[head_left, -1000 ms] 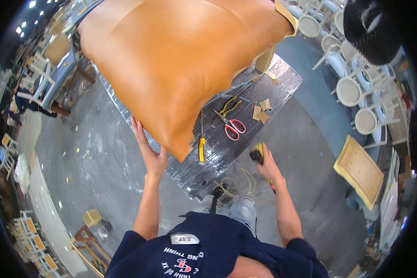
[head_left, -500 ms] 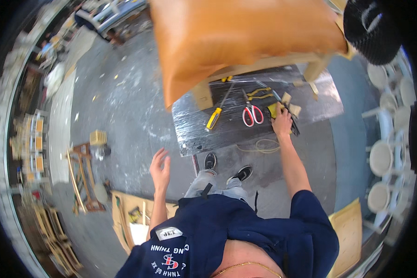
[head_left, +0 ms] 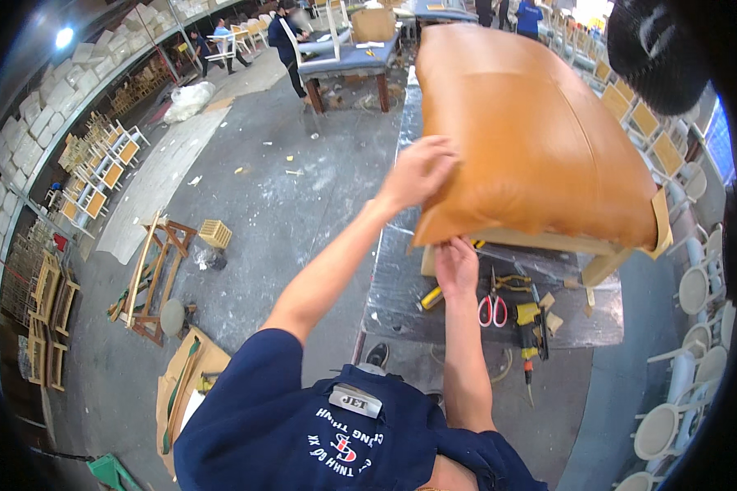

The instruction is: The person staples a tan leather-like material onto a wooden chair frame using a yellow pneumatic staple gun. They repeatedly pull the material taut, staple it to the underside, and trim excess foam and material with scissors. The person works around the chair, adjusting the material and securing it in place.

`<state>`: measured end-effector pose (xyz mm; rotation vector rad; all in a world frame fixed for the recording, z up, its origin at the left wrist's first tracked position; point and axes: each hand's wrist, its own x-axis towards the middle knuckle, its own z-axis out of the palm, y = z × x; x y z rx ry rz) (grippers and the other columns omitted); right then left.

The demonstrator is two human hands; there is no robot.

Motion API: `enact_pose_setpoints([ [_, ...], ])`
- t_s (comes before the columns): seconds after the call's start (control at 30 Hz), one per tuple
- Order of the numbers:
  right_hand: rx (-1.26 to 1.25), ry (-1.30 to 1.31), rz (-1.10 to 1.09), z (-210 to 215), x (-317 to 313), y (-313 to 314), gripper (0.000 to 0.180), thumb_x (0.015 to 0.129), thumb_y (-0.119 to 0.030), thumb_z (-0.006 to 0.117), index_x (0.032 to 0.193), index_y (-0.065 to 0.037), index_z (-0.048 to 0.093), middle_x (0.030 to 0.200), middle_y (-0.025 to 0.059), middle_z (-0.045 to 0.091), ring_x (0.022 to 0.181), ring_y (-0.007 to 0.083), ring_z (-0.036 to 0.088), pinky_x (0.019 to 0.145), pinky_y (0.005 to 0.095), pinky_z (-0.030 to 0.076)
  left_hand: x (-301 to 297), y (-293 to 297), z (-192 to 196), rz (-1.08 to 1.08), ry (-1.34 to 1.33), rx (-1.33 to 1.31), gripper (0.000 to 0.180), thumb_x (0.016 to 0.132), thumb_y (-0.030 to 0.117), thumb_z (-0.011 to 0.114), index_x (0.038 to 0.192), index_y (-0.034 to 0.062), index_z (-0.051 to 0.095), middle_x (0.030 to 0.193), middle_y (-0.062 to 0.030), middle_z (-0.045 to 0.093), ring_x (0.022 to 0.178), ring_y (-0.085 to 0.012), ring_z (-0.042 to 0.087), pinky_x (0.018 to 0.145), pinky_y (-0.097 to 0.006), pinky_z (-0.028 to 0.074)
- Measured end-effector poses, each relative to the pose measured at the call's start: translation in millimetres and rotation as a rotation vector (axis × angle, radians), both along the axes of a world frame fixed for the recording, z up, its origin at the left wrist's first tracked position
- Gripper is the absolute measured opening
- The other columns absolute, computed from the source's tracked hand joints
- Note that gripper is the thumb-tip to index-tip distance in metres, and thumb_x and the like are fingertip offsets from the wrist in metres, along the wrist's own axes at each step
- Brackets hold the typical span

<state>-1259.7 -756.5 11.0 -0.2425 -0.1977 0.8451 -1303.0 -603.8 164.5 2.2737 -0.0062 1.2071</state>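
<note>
An orange-brown leather cover (head_left: 532, 139) lies over a piece of furniture with a pale wooden frame (head_left: 540, 241), standing on the table. Against the cover's left side rests my left hand (head_left: 422, 172), its fingers loosely bent and not closed around anything. My right hand (head_left: 457, 266) pinches the cover's lower edge near the front left corner; its fingertips are partly hidden under the leather. On the table beside it lie red-and-white handled scissors (head_left: 492, 309), yellow-handled pliers (head_left: 513, 283) and a yellow-and-black staple gun (head_left: 532, 323). A yellow screwdriver handle (head_left: 431, 298) shows left of my right wrist.
The table (head_left: 393, 307) has a shiny dark, film-like top. On the floor to the left stand a wooden rack (head_left: 162, 274) and a slatted box (head_left: 215, 233). White chairs (head_left: 659, 430) line the right side. A person (head_left: 287, 45) stands at a far blue-topped table (head_left: 356, 59).
My right hand has left the staple gun and taken the leather's lower edge. My left hand has risen from the left to the cover's side. The view has tilted up.
</note>
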Motion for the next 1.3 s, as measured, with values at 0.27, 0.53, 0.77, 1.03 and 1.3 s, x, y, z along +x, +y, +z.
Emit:
enact_pose_setpoints([
  [0.27,0.02,-0.15,-0.191,-13.5,-1.8,-1.9,0.04,0.098,-0.008,0.057,0.137,-0.003,0.051,0.135,0.0127,0.06,0.123,0.0258,0.06,0.105,0.042,0.051,63.1,-5.4,-39.8,-0.223,0.085,0.101,0.043,0.093,0.043,0.06,0.125,0.016,0.069,0.151,-0.0195,0.046,0.144,-0.0427,0.033,0.12,-0.053,0.021],
  [0.53,-0.565,-0.726,-0.666,-12.9,3.5,38.8,0.056,0.1,-0.023,0.062,0.146,-0.003,0.038,0.142,0.0111,0.049,0.125,0.0211,0.055,0.105,0.0358,0.046,25.4,6.3,-51.2,-0.448,0.005,-0.003,0.03,0.093,0.037,0.058,0.105,0.0173,0.077,0.143,-0.0115,0.057,0.143,-0.0379,0.038,0.12,-0.058,0.019],
  [0.77,-0.523,-0.656,-0.673,3.9,2.2,38.4,0.062,0.099,-0.021,0.063,0.15,-0.004,0.032,0.144,0.011,0.045,0.128,0.0215,0.051,0.109,0.037,0.041,27.3,3.8,-54.9,-0.48,-0.04,-0.088,0.03,0.093,0.039,0.059,0.1,0.0167,0.078,0.14,-0.0106,0.06,0.143,-0.0367,0.039,0.12,-0.057,0.017],
  [1.03,-0.625,-0.667,-0.823,4.7,5.0,40.7,0.064,0.095,-0.019,0.066,0.149,-0.004,0.035,0.143,0.0113,0.047,0.127,0.0212,0.051,0.108,0.0368,0.042,32.8,-0.2,-57.0,-0.429,-0.082,-0.088,0.029,0.092,0.037,0.059,0.095,0.0161,0.079,0.135,-0.0114,0.063,0.139,-0.0351,0.045,0.119,-0.055,0.023],
  [1.3,-1.008,-1.47,-0.622,36.9,-43.8,-15.1,0.057,0.079,-0.026,0.079,0.126,-0.001,0.058,0.113,0.0159,0.066,0.106,0.0318,0.063,0.09,0.0402,0.049,30.7,-8.3,-85.7,-0.109,-0.267,-0.255,0.047,0.1,0.028,0.035,0.115,0.0049,0.073,0.14,-0.0136,0.059,0.14,-0.0352,0.042,0.119,-0.05,0.02],
])
